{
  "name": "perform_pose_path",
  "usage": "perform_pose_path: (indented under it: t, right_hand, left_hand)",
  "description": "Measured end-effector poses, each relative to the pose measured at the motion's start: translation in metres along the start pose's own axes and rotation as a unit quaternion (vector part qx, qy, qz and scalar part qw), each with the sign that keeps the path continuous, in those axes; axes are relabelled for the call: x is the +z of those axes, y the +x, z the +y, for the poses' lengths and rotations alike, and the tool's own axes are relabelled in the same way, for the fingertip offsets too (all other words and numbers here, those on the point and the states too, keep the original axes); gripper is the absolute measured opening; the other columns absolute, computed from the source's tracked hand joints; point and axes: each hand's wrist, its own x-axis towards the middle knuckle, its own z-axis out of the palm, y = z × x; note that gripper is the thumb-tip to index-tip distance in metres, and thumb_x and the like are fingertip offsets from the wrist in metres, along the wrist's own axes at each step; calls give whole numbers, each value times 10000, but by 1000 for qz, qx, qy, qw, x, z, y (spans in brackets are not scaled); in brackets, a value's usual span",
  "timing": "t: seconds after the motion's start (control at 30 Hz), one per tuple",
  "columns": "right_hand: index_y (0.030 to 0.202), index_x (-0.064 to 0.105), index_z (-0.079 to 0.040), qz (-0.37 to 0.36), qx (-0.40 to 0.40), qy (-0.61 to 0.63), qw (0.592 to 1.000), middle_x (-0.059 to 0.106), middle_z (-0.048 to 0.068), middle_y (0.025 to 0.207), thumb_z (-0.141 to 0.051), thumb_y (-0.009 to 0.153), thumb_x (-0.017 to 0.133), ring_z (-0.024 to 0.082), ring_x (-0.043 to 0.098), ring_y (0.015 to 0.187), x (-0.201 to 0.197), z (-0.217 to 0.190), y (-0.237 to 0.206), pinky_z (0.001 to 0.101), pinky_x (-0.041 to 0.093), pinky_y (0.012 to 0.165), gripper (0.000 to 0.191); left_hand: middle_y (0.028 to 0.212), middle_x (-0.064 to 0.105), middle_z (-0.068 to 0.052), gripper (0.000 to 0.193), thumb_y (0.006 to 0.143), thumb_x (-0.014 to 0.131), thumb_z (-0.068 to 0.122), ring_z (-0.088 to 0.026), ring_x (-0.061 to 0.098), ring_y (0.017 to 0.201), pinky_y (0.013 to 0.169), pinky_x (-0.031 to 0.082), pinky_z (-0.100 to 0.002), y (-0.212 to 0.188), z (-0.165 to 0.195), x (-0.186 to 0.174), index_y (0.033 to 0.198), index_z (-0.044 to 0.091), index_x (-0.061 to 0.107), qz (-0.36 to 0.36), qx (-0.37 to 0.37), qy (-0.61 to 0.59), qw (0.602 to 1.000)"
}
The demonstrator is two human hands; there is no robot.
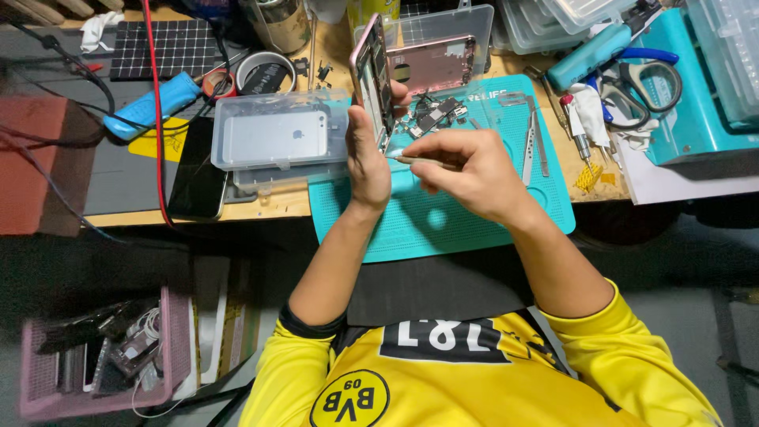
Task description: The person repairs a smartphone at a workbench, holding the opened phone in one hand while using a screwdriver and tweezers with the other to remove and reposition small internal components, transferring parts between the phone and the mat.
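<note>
Centre frame, left hand [368, 154] clamps the pink phone housing [372, 79] upright by its edges; it looks thin and fragile. Right hand [466, 170] fingers pinch slim tweezers [423, 162].

Left hand [368, 154] holding pink phone frame [372, 79] upright, right hand [466, 170] gripping tweezers [423, 162], teal mat [443, 213]

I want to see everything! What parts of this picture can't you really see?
- Tool tip, head view: hidden between left hand and pink phone frame.
- Loose parts on the teal mat: too small.
- Pink basket contents: dark, blurred.
- Right hand palm: turned away.
</note>
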Motion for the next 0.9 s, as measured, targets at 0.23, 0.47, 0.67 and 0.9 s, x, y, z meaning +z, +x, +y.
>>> perform_pose_path:
  t: [0.23, 0.47, 0.67, 0.9]
  right_hand:
    - [1089, 754, 19, 1, -8, -16, 1000, 720, 40, 851, -73, 969, 679, 79, 681, 710, -13, -3, 12, 240, 562, 636, 168]
    - [1086, 752, 15, 25, 38, -5, 999, 722, 40, 816, -64, 955, 681, 80, 678, 670, -4, -1, 35, 239, 554, 607, 168]
    - [1081, 740, 8, 22, 57, 16, 998, 726, 32, 791, -85, 962, 674, 86, 680, 646, -21, 6, 31, 247, 564, 578, 164]
    - [1095, 731, 13, 21, 25, 21, 999, 713, 26, 819, -81, 951, 703, 79, 672, 675, -36, 12, 17, 242, 554, 604, 174]
  left_hand:
    - [1266, 655, -78, 684, 1142, 275, 597, -189, 631, 1190, 1089, 516, -373, 15, -5, 8, 1335, 21, 590, -3, 15, 5, 1000]
    - [1266, 651, -77, 683, 1140, 271, 599, -187, 628, 1190, 1088, 511, -372, 35, -9, -8, 1336, 27, 588, -7, 6, -3, 1000]
    - [1277, 641, -76, 672, 1140, 287, 595, -186, 617, 1200, 1101, 501, -374, 33, -17, 9, 1346, 27, 581, -4, 4, -22, 1000]
    - [1271, 642, -76, 689, 1132, 274, 608, -185, 612, 1205, 1107, 488, -369, 27, -26, 26, 1340, 30, 584, -2, -20, -39, 999]
